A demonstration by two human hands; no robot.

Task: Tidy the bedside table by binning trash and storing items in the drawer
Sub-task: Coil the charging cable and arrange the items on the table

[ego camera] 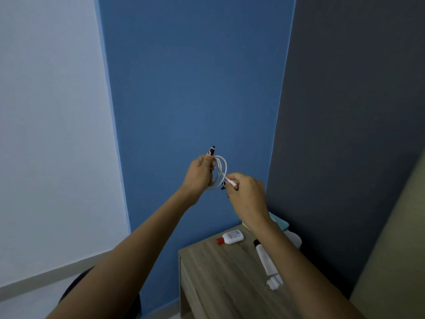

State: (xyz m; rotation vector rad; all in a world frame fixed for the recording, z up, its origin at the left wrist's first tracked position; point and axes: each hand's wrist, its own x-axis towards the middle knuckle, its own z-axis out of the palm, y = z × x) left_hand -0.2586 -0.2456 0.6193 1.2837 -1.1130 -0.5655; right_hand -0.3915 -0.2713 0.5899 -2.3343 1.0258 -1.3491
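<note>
I hold a white cable (221,171), wound into a small coil, up in front of the blue wall. My left hand (199,173) grips the coil's left side. My right hand (247,194) pinches the cable's plug end just right of the coil. Below, on the wooden bedside table (211,279), lie a small white bottle with a red cap (231,237), a white tube with a black cap (264,257) and a white charger plug (274,283). My right forearm covers part of the tabletop.
A teal box (279,221) and a white round object (294,239) sit at the table's back corner by the dark grey wall. A beige bed edge (391,261) stands at the right. A dark round object (76,286) sits on the floor at the left.
</note>
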